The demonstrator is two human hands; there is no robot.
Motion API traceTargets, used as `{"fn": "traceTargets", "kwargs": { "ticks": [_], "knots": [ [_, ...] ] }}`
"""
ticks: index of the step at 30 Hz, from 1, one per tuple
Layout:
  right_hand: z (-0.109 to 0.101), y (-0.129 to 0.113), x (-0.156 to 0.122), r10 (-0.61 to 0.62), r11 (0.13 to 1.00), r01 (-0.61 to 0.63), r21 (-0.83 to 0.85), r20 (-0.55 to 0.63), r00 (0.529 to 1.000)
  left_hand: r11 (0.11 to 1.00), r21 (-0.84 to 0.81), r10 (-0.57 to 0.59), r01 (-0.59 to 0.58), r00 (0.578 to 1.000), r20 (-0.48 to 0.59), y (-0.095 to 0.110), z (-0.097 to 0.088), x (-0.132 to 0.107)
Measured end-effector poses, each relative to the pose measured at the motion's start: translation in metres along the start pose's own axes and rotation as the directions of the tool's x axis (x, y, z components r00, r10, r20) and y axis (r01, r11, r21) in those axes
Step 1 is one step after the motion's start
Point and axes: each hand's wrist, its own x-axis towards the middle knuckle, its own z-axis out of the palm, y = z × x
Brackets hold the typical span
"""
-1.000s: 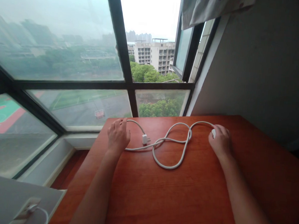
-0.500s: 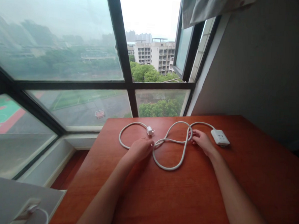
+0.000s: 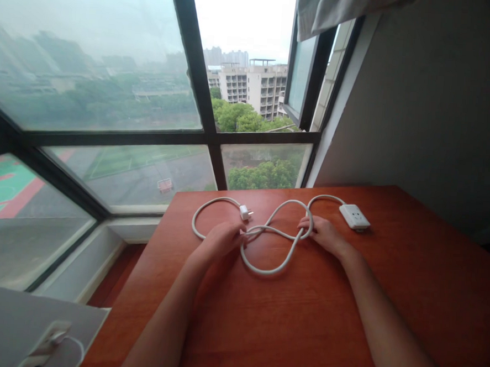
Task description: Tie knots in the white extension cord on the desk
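A white extension cord [image 3: 264, 270] lies in loops on the reddish wooden table [image 3: 303, 320]. Its plug [image 3: 244, 211] rests at the far left and its white socket block [image 3: 354, 217] at the far right. My left hand [image 3: 220, 240] sits on the cord where two strands cross, fingers curled over it. My right hand [image 3: 323, 232] pinches the cord at the other crossing, just left of the socket block.
A large window with dark frames [image 3: 201, 92] runs along the table's far and left sides. A grey wall [image 3: 432, 101] stands to the right. A cloth [image 3: 334, 9] hangs at the top. A white wall socket with a cable [image 3: 50, 340] shows at bottom left.
My left hand moved right from the far loop to the crossing near the plug. My right hand left the socket block and moved left onto the cord. The loops have shifted slightly.
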Motion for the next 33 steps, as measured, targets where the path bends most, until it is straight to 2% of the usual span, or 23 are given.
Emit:
{"fn": "traceTargets", "kwargs": {
  "ticks": [3,8,11,14,18,22,26,28,30,31,32,33],
  "knots": [
    [-0.014,0.004,-0.004,0.041,0.996,-0.044,-0.077,-0.047,0.998,0.997,-0.083,-0.002,0.000,1.000,-0.024,-0.019,-0.021,-0.010],
    [-0.036,0.020,-0.016,0.132,0.968,-0.178,-0.179,-0.239,0.962,0.981,-0.150,-0.117,0.120,0.993,0.025,-0.049,-0.045,-0.027],
    [-0.046,0.035,-0.024,0.190,0.932,-0.288,-0.220,-0.379,0.906,0.964,-0.207,-0.156,0.168,0.985,0.073,-0.061,-0.053,-0.035],
    [-0.054,0.049,-0.031,0.249,0.892,-0.398,-0.214,-0.501,0.829,0.940,-0.254,-0.206,0.230,0.971,0.117,-0.067,-0.060,-0.041],
    [-0.060,0.061,-0.038,0.299,0.855,-0.486,-0.181,-0.594,0.747,0.905,-0.302,-0.246,0.299,0.948,0.199,-0.069,-0.064,-0.046],
    [-0.058,0.062,-0.039,0.260,0.844,-0.483,-0.232,-0.610,0.748,0.887,-0.324,-0.242,0.329,0.929,0.282,-0.065,-0.059,-0.046],
    [-0.055,0.058,-0.036,0.207,0.855,-0.451,-0.256,-0.628,0.750,0.894,-0.298,-0.259,0.336,0.928,0.267,-0.063,-0.058,-0.044],
    [-0.054,0.057,-0.035,0.223,0.857,-0.461,-0.228,-0.643,0.733,0.905,-0.283,-0.266,0.316,0.942,0.203,-0.068,-0.059,-0.044],
    [-0.053,0.055,-0.033,0.251,0.858,-0.476,-0.192,-0.651,0.716,0.919,-0.225,-0.325,0.324,0.945,0.034,-0.077,-0.061,-0.043],
    [-0.052,0.054,-0.033,0.268,0.861,-0.481,-0.167,-0.655,0.706,0.915,-0.162,-0.387,0.370,0.918,-0.089,-0.083,-0.061,-0.043],
    [-0.052,0.052,-0.032,0.289,0.865,-0.485,-0.132,-0.658,0.695,0.890,-0.082,-0.455,0.448,0.864,-0.217,-0.088,-0.061,-0.044],
    [-0.052,0.051,-0.031,0.315,0.866,-0.491,-0.093,-0.660,0.682,0.831,0.003,-0.523,0.557,0.783,-0.336,-0.094,-0.060,-0.045]
  ]
}}
